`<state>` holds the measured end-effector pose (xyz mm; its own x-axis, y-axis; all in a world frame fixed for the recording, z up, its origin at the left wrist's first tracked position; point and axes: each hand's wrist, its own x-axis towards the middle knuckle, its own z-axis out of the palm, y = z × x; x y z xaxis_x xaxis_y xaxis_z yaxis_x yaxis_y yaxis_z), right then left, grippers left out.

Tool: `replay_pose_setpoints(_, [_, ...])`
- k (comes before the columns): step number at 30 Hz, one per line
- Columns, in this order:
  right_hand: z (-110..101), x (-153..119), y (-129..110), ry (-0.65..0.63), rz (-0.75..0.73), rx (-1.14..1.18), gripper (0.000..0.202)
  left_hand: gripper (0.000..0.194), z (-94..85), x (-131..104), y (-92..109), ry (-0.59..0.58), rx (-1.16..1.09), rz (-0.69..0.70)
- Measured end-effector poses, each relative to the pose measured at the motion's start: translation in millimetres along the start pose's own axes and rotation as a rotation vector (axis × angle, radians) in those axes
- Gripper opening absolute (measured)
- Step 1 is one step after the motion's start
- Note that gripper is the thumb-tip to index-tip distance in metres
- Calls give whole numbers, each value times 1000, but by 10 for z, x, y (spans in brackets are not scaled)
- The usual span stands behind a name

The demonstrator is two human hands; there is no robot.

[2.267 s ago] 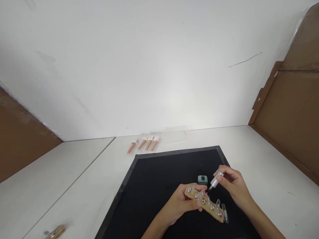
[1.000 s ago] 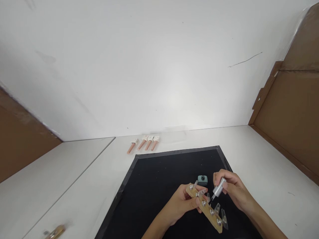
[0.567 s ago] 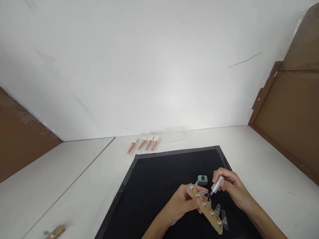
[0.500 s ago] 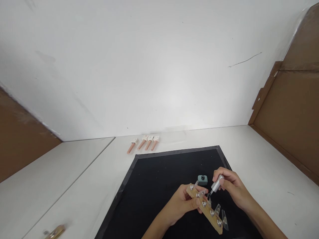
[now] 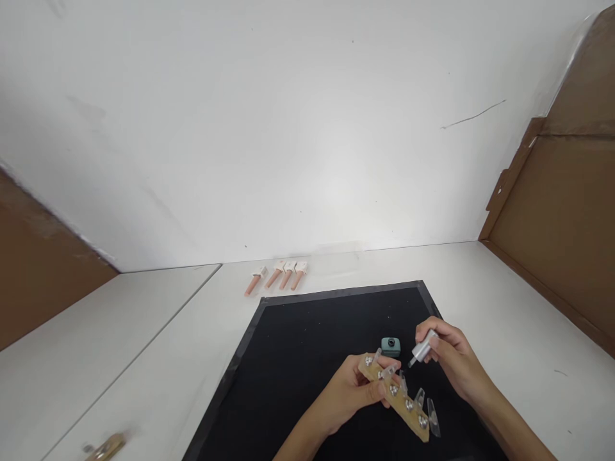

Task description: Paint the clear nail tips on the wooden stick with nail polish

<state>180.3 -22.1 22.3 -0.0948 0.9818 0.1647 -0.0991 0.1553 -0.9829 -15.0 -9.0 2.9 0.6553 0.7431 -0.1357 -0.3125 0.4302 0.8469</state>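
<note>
My left hand (image 5: 353, 392) is closed around a tan wooden strip (image 5: 401, 406) that slants across the black mat. Silver round holders run along the strip, and several clear false nails (image 5: 419, 398) stand out from its right side. In my right hand (image 5: 449, 349) is a nail polish brush (image 5: 425, 346), gripped by its silver cap. Its dark tip points down and left, just apart from the middle false nail. Behind the strip stands a teal nail polish bottle (image 5: 391, 347) with its dark neck uncovered.
The black mat (image 5: 298, 358) has grey taped edges and lies on a white table (image 5: 168, 358). Several peach-coloured sticks with white block ends (image 5: 287, 276) lie by the back wall. Another wooden piece (image 5: 106, 447) lies at lower left. Brown cardboard panels (image 5: 562, 211) flank both sides.
My right hand has lifted the brush up and to the right, off the middle false nail. The strip in my left hand has tilted slightly, its lower end rising a little.
</note>
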Motion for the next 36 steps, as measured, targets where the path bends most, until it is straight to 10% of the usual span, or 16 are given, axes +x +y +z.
replay_pose_setpoints(8, [-3, -19, -29, -192, -42, -1, 30, 38, 27, 24, 29, 16, -7, -12])
replay_pose_setpoints(27, [-8, 27, 21, 78, 8, -102, 35, 39, -11, 14, -5, 5, 2, -9])
replay_pose_setpoints(36, [14, -8, -68, -130, -34, -74, 36, 43, 25, 22, 39, 37, -8, -21])
